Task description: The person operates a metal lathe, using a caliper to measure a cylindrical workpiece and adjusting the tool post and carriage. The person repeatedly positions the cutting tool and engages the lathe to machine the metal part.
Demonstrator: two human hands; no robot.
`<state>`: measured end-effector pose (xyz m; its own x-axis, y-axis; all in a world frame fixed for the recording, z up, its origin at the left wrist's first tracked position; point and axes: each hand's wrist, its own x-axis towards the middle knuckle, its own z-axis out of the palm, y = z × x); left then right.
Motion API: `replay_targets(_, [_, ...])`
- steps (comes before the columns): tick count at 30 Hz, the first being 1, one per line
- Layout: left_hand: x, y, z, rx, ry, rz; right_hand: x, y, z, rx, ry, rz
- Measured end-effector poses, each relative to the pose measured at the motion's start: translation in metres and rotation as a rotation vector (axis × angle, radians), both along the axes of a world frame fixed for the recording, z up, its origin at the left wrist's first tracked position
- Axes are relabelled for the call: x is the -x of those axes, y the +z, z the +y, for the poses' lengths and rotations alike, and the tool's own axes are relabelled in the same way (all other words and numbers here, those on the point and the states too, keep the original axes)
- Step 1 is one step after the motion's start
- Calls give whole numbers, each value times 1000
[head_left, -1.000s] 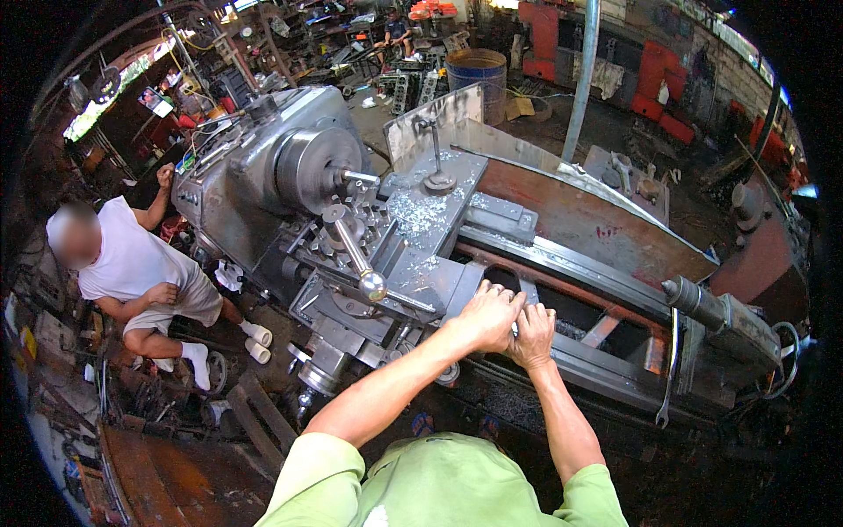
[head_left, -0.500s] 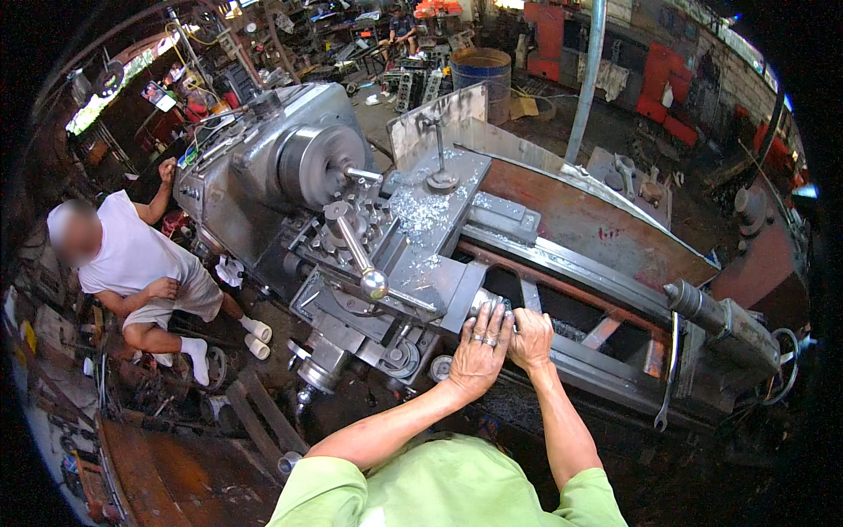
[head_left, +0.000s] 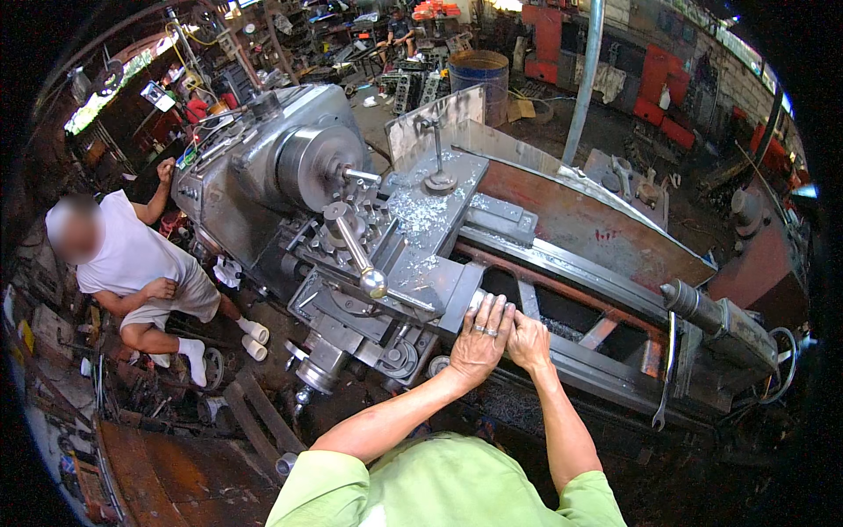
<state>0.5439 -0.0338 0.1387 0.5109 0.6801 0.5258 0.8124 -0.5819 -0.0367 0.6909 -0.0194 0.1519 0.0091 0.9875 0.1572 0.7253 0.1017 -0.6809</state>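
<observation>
Two hands together — one lathe

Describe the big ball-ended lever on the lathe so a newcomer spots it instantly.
Find the lathe, the big grey machine across the middle. Below its round chuck, up and left of the left hand, the lever slants down rightward. Unlike the short bolts around its base, it is long and ends in a shiny ball.

Hands at the lathe bed, chuck left, tailstock right.
</observation>
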Motion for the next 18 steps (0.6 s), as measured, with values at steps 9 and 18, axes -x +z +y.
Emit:
replay_targets(9, [-5, 2, 13, -38, -2, -26, -1, 10, 2, 222, 0, 64])
replay_targets(18, [-10, 16, 22, -54, 6, 1, -8, 10, 8, 338, 76, 218])
